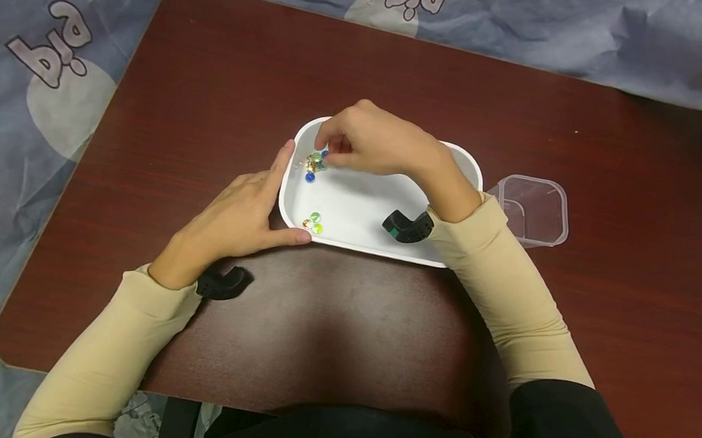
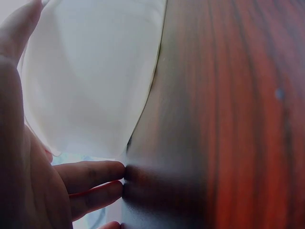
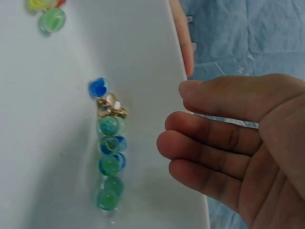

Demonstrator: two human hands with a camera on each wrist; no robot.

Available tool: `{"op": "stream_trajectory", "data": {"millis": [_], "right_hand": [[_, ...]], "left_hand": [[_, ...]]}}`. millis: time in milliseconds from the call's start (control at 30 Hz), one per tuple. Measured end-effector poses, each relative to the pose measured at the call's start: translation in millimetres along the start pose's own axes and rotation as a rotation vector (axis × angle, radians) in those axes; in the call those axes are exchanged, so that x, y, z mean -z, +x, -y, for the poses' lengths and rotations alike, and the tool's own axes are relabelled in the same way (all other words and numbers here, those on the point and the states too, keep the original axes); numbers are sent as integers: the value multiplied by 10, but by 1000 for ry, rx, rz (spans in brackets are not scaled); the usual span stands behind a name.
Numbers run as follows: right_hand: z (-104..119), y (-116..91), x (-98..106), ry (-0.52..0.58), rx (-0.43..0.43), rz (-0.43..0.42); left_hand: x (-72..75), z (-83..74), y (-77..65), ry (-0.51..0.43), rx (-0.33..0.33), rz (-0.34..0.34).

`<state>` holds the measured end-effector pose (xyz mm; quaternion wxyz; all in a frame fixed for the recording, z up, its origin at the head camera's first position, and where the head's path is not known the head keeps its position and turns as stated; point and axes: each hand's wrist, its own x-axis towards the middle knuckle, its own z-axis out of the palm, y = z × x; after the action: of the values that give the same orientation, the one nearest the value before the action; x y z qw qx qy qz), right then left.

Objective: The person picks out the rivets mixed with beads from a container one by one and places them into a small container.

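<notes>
A white tray (image 1: 362,212) lies on the table. My left hand (image 1: 237,215) steadies its left end, thumb along the front rim and fingers spread at the left side. Over the tray's far left part hovers my right hand (image 1: 377,141), its fingers gently bent. In the right wrist view its thumb and fingers stand apart, holding nothing. Close to its fingertips is a line of green and blue glass marbles (image 3: 108,164), with small gold metal trinkets (image 3: 112,107) and a blue marble (image 3: 99,88) at one end. Three more marbles (image 1: 316,217) sit in the near left corner.
A clear plastic container (image 1: 535,209) lies on the brown table (image 1: 629,297), just right of the tray and partly behind the right forearm. Grey-blue printed cloth (image 1: 526,31) surrounds the table's far and left edges.
</notes>
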<state>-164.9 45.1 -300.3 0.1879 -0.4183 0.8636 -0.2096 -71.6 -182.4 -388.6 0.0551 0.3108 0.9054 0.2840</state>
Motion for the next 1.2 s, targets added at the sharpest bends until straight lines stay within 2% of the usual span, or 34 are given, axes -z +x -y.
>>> {"op": "stream_trajectory", "data": {"millis": [233,367,833,1200], "right_hand": [[-41,94,-116,-69,-56,121],[-65,146,-184,-100,-66,165],[-120,200,-275,-126,-51,187],[-110,224,-304,-128,-32,163]], "left_hand": [[-11,11,11,-1,-42,-24],[-12,16,1,-1,-44,-27],[-7,7,-2,8,-26,-18],[-10,28,2,6,-69,-49]]}}
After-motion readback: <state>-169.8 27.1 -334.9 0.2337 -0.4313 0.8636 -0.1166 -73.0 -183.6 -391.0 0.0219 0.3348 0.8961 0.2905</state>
